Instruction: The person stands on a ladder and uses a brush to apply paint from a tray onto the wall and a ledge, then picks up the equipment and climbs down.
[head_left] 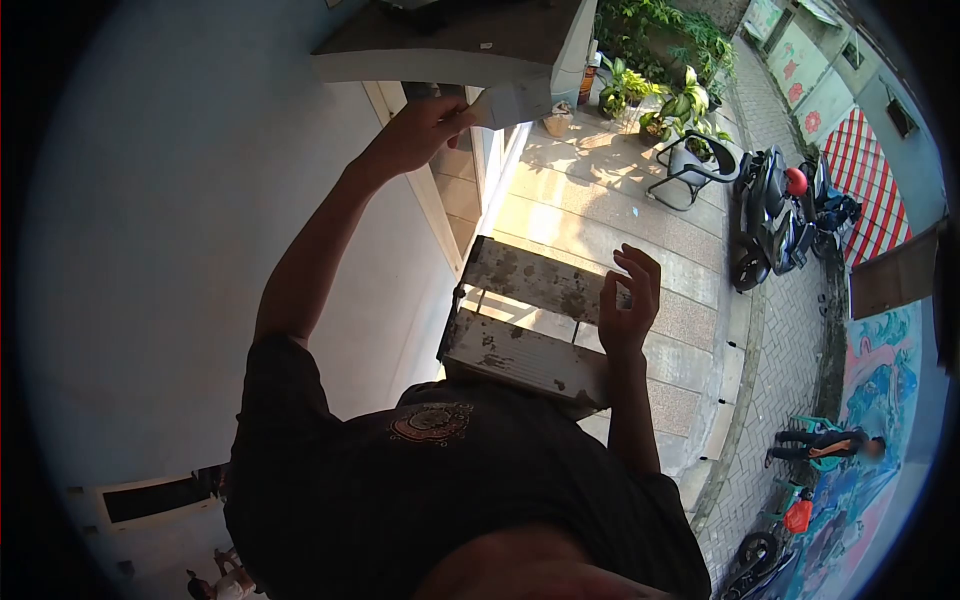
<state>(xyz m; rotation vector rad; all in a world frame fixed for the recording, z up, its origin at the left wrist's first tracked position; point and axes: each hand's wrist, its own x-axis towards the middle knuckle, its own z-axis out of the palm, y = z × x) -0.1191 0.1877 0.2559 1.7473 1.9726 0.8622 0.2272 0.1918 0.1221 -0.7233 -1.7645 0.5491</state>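
My left hand (425, 130) is raised close under the edge of a concrete canopy (440, 66). Its fingers are closed on a flat pale tool (508, 104) with a wide, greyer far end, overlapping the canopy's underside in this view. Lower and to the right, my right hand (630, 305) holds nothing, its fingers loosely curved and apart from the thumb. It overlaps the right end of a stepladder's upper tread (530, 280). The stepladder's nearer tread (520, 352) lies right in front of my black shirt (470, 480); both treads are white and spotted with dark stains.
A plain pale wall (180, 220) fills the left, with a door frame (430, 190) beyond. Potted plants (655, 120), a metal-framed chair (690, 170) and motorcycles (775, 215) stand off to the right. A person (820, 445) sits by the painted wall (880, 400) across the lane.
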